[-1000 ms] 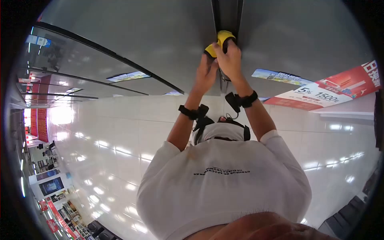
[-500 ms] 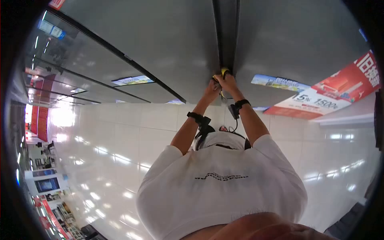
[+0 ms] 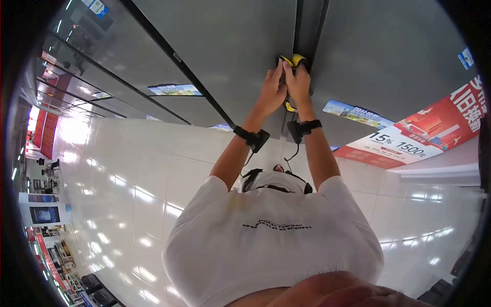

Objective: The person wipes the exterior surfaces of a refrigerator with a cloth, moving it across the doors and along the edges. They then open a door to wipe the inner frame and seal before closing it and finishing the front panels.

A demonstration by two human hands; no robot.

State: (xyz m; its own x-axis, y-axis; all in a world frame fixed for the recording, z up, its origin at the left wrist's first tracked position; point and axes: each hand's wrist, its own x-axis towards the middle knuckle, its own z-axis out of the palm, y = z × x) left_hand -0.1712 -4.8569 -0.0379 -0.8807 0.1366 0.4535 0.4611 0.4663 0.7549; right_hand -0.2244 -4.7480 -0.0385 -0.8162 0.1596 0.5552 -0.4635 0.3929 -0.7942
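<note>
At top centre, the left hand (image 3: 271, 94) and right hand (image 3: 298, 84) together clasp a yellow cloth (image 3: 295, 60), pressing it against the dark seam (image 3: 307, 25) between grey panels (image 3: 230, 46).

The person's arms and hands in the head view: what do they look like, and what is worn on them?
Both arms are bare from the short white sleeves of a T-shirt down to the hands. Each wrist carries a black strap with a small black box: one on the left wrist, one on the right wrist. A thin black cable hangs from the right one. The left hand and the right hand wear no gloves.
</note>
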